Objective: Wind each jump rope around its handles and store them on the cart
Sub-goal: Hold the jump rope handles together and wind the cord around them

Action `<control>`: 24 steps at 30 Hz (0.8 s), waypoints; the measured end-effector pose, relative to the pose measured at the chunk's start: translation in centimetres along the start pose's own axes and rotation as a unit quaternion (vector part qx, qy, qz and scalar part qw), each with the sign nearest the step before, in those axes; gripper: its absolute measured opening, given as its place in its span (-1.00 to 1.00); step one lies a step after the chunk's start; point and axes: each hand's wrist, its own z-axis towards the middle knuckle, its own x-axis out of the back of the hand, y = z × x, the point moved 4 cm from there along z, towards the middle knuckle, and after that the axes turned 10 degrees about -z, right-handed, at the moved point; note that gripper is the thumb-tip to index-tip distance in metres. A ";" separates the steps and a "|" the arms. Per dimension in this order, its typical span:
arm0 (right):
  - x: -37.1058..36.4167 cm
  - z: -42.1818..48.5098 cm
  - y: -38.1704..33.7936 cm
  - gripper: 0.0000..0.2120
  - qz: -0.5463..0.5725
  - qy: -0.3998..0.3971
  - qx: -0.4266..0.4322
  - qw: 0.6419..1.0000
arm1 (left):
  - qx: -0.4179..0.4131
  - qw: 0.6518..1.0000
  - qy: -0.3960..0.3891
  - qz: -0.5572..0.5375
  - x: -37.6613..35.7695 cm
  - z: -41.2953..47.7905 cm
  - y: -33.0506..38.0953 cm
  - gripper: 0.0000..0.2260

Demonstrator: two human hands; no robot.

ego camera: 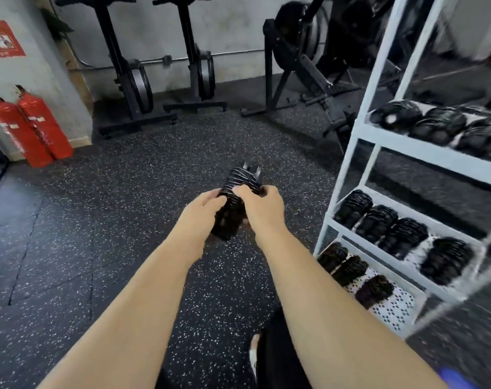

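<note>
Jump rope wound in tight coils round paired handles, held mid-air over rubber floor, just left of cart.

Left hand curls round lower half of bundle: clamps handles together so coils cannot slacken. Right hand grips upper coils, probably tucking loose rope end; fingertips blurred, cannot confirm.

Handle ends poke out past coils at top. Winding looks near done.

Cart shelves hold wound bundles side by side. Bare stretch of bottom perforated shelf is likely storing spot.
</note>
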 end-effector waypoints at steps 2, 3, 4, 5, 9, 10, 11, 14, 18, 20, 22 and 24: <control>2.2 -0.2 0.5 -0.68 0.009 0.024 -0.010 1.000 | 0.018 1.000 -0.019 -0.006 -2.0 -0.9 0.3 -0.78; 3.4 -0.4 0.7 -0.70 0.019 0.032 -0.017 0.999 | 0.028 0.999 -0.039 -0.005 -3.2 -1.4 0.6 -0.81; 4.6 -0.5 1.0 -0.71 0.030 0.039 -0.024 0.998 | 0.038 0.998 -0.059 -0.001 -4.3 -1.9 0.7 -0.84; 5.7 -0.7 1.3 -0.70 0.036 0.045 -0.032 0.998 | 0.046 0.996 -0.078 0.010 -5.5 -2.5 1.0 -0.85; 9.4 -1.3 3.5 -0.52 0.058 0.044 -0.060 0.996 | 0.078 0.987 -0.111 0.087 -9.6 -3.8 0.3 -0.86; 10.0 -1.3 4.3 -0.46 0.062 0.043 -0.065 0.995 | 0.083 0.984 -0.114 0.112 -10.5 -3.7 -0.3 -0.80; 10.7 -1.3 5.1 -0.41 0.064 0.043 -0.069 0.995 | 0.088 0.979 -0.119 0.142 -11.3 -3.7 -0.9 -0.74; 12.6 -0.5 8.2 -0.34 0.082 0.039 -0.086 0.992 | 0.119 0.962 -0.134 0.208 -13.6 -2.5 -3.7 -0.61; 14.8 1.6 12.8 -0.43 0.094 0.063 -0.143 0.983 | 0.146 0.948 -0.153 0.238 -16.3 -1.4 -7.0 -0.77; 15.8 2.7 15.2 -0.39 0.096 0.082 -0.169 0.977 | 0.163 0.944 -0.151 0.246 -17.5 -0.1 -9.2 -0.81; 16.6 3.6 17.7 -0.40 0.085 0.099 -0.202 0.971 | 0.185 0.937 -0.158 0.252 -18.6 1.1 -11.4 -0.77; 17.1 4.5 20.2 -0.43 0.086 0.116 -0.238 0.960 | 0.203 0.926 -0.177 0.266 -19.5 2.4 -13.6 -0.75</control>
